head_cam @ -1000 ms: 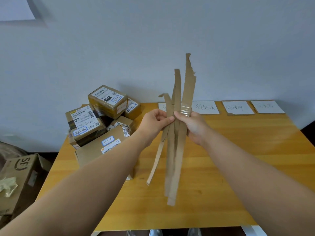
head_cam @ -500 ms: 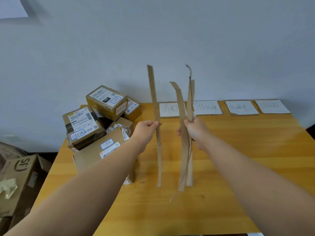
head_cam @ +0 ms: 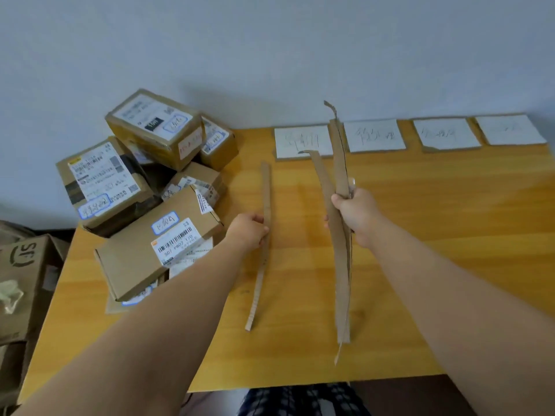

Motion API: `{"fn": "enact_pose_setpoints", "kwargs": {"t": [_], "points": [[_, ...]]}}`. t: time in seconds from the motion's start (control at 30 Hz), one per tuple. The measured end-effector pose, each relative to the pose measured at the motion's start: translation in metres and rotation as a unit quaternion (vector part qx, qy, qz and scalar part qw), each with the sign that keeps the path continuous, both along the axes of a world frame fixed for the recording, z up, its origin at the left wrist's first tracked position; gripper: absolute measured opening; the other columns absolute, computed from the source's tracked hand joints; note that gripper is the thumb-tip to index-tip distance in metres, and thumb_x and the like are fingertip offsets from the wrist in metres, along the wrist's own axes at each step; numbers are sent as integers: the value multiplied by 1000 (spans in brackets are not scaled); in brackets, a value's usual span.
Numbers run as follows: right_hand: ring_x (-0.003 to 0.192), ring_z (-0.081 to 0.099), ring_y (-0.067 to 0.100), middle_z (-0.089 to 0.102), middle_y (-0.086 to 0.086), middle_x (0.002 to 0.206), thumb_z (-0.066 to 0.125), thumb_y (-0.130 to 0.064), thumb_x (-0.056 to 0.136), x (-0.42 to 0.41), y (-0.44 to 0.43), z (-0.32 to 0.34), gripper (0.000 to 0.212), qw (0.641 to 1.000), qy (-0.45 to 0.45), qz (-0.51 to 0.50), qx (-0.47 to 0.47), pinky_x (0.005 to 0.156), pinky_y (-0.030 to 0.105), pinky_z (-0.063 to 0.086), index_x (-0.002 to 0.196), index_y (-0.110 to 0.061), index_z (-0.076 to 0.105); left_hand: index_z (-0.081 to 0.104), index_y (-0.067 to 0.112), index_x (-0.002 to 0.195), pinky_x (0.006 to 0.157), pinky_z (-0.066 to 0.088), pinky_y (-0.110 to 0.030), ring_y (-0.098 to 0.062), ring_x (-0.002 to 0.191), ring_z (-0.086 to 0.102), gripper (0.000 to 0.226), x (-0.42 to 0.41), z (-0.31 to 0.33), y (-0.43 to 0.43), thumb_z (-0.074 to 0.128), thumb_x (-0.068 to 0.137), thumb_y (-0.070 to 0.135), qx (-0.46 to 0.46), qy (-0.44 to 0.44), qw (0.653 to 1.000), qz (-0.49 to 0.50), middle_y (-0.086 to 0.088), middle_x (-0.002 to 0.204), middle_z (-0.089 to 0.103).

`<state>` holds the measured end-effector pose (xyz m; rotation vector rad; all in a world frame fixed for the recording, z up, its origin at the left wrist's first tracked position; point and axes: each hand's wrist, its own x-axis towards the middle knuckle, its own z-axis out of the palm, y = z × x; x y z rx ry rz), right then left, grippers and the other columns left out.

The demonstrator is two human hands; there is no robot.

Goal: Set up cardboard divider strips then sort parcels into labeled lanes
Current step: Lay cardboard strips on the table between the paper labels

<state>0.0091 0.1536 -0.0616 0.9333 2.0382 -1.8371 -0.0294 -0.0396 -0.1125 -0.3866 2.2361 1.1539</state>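
Note:
My left hand [head_cam: 250, 229] grips one long cardboard strip [head_cam: 260, 265] at its middle, low over the wooden table [head_cam: 420, 265], just right of the parcels. My right hand [head_cam: 356, 213] holds a bundle of cardboard strips [head_cam: 341, 277] tilted toward the far edge, their tops reaching the first label. Several white lane labels [head_cam: 374, 136] with handwriting lie in a row along the table's far edge. A pile of taped brown parcels [head_cam: 156, 205] with shipping labels is stacked on the table's left part.
A grey wall rises right behind the table. An open SF-marked carton [head_cam: 21, 280] stands on the floor to the left. The table's near edge [head_cam: 300, 382] runs just in front of my patterned clothing [head_cam: 303, 400].
My hands have split the bundle: the left one pulled a single strip leftward. Both hands have lowered their strips from upright toward the tabletop.

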Motion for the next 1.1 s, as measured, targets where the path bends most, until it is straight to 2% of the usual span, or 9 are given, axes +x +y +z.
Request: {"fn": "enact_pose_setpoints", "kwargs": {"t": [0.1, 0.2, 0.3, 0.37, 0.43, 0.5, 0.6, 0.73, 1.1], "points": [[67, 60, 21, 58, 13, 97, 42, -12, 102, -2, -4, -14, 19, 1000, -10, -11, -7, 55, 31, 56, 119, -10, 51, 52, 12, 121, 60, 53, -26, -15, 64, 57, 28, -3, -16, 4, 58, 93, 10, -37, -8, 998, -43, -6, 81, 60], [66, 59, 20, 58, 13, 99, 43, -12, 102, -1, -8, -23, 16, 1000, -13, -6, -20, 52, 27, 56, 115, -11, 51, 49, 10, 123, 77, 58, -37, -21, 76, 62, 33, -5, -28, 6, 60, 92, 13, -62, -18, 996, -57, -9, 92, 62], [66, 60, 19, 58, 11, 96, 43, -11, 102, 0, -7, -28, 18, 1000, -15, -16, -20, 54, 28, 56, 117, -10, 51, 46, 11, 126, 78, 58, -37, -24, 83, 64, 38, -5, -33, 5, 62, 91, 14, -49, -31, 997, -47, -10, 99, 60], [66, 61, 19, 59, 11, 96, 44, -11, 101, 0, -4, -29, 18, 1000, -17, -21, -15, 53, 28, 56, 117, -11, 51, 42, 12, 130, 81, 55, -36, -27, 95, 63, 44, -5, -29, 3, 62, 91, 18, -87, -9, 992, -87, -11, 112, 58], [66, 61, 19, 59, 11, 97, 44, -11, 101, 0, -3, -28, 15, 1000, -13, -22, -14, 49, 25, 56, 114, -12, 51, 36, 9, 138, 90, 48, -37, -31, 114, 54, 57, -5, -22, 0, 63, 91, 25, -171, 57, 970, -165, -13, 133, 44], [66, 60, 18, 59, 10, 95, 44, -10, 101, 0, 0, -27, 13, 1000, -7, -25, -18, 50, 24, 57, 112, -12, 51, 28, 9, 145, 103, 39, -42, -33, 128, 40, 72, -3, -20, -3, 64, 89, 35, -240, 128, 927, -260, -15, 145, 29], [66, 60, 18, 59, 9, 92, 45, -10, 101, 0, 4, -27, 10, 999, -1, -40, -34, 54, 26, 58, 107, -14, 52, 4, 17, 154, 116, 19, -47, -33, 146, 10, 100, 0, -24, -7, 62, 82, 56, -303, 134, 858, -392, -12, 160, 3], [65, 60, 19, 60, 10, 93, 46, -10, 100, -1, 8, -33, 9, 998, -6, -54, -20, 60, 31, 58, 104, -14, 54, -7, 17, 153, 118, 4, -47, -29, 149, -7, 113, 0, -37, -8, 63, 77, 63, -318, 87, 834, -443, -8, 162, -10], [64, 59, 19, 59, 9, 86, 47, -9, 99, -3, 1, -43, 14, 997, -4, -58, -54, 58, 30, 56, 112, -9, 53, -5, 17, 154, 120, -1, -49, -27, 148, -11, 117, -17, -37, -1, 69, 74, 58, -324, 109, 805, -485, -2, 163, -8]]}}
